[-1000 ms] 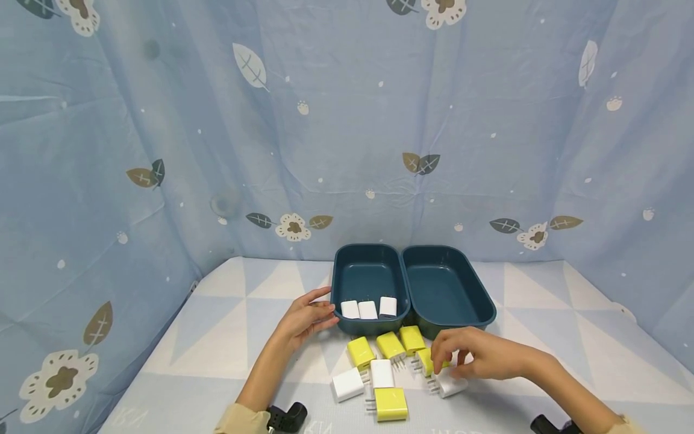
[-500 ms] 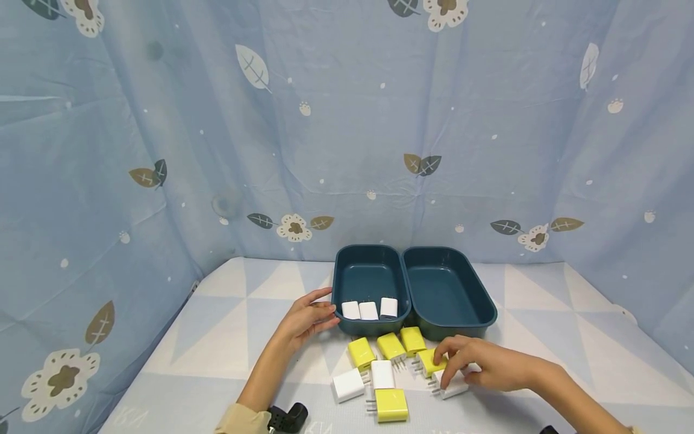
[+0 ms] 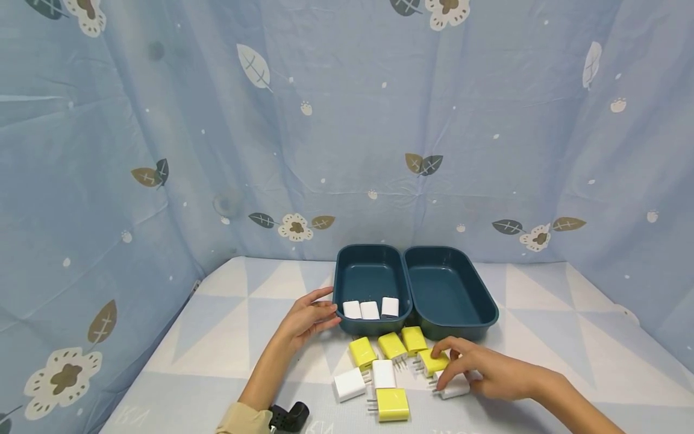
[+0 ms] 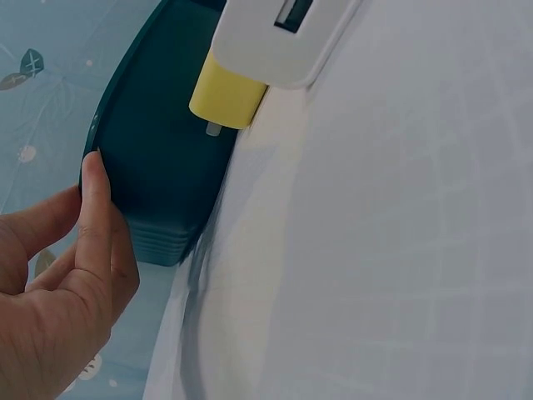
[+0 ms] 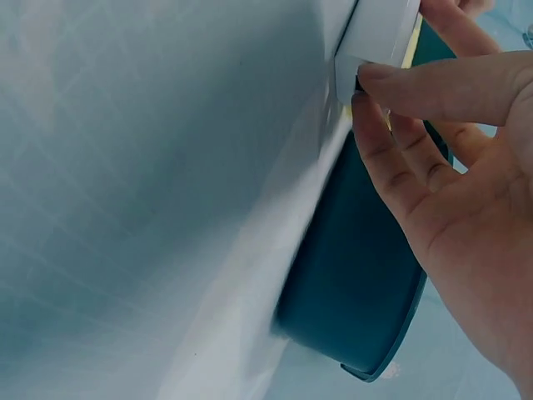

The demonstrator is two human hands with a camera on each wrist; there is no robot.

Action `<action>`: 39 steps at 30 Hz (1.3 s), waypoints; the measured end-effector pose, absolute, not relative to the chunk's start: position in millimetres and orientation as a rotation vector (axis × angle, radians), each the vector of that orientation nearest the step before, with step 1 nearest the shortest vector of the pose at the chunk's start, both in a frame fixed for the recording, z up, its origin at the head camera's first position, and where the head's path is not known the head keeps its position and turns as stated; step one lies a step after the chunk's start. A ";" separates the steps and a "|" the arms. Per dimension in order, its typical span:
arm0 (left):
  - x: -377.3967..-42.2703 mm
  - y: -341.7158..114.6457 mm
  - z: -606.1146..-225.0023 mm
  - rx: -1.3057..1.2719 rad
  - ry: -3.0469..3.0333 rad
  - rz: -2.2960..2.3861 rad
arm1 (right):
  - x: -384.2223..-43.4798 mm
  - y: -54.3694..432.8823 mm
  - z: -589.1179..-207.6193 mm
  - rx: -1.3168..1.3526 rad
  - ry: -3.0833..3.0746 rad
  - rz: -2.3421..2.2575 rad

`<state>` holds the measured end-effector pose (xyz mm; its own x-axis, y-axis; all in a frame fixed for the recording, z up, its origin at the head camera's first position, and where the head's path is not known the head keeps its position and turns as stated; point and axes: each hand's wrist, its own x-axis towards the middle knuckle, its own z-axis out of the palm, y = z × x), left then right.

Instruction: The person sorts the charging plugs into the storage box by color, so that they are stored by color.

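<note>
Head view shows the counter (image 3: pixel 217 343) bearing a right tray (image 3: pixel 450 295) and a left tray (image 3: pixel 371 277), the left hand (image 3: pixel 305 320) touching the latter with its grip loosely apart, and the right hand (image 3: pixel 490 371), its grip seemingly clamped, though fingers partly hide it, on a white charger (image 3: pixel 456 392) just beside a yellow charger (image 3: pixel 437 366).

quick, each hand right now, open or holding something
Left hand: open, touching the left teal bin.
Right hand: closed, holding a white charger.

Head view faces forward, down; nearer wrist views share its teal trays (image 3: pixel 449 294).
</note>
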<state>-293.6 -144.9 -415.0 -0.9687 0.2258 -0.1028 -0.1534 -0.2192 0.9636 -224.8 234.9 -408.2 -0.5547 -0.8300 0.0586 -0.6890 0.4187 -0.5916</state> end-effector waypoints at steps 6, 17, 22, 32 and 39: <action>-294.3 -145.1 -415.5 0.096 1.778 2.282 | -220.2 234.4 -409.4 -1.360 2.440 -0.845; -294.1 -145.0 -415.0 0.106 1.774 2.279 | -209.7 234.6 -407.1 -1.256 2.390 -0.865; -293.7 -145.6 -414.8 0.111 1.780 2.275 | -206.3 234.6 -406.2 -1.259 2.369 -0.877; -292.2 -146.8 -414.4 0.103 1.781 2.274 | -204.7 231.5 -407.9 -1.261 2.321 -0.883; -292.2 -146.0 -413.8 0.114 1.762 2.282 | -204.4 230.5 -409.3 -1.173 2.230 -0.962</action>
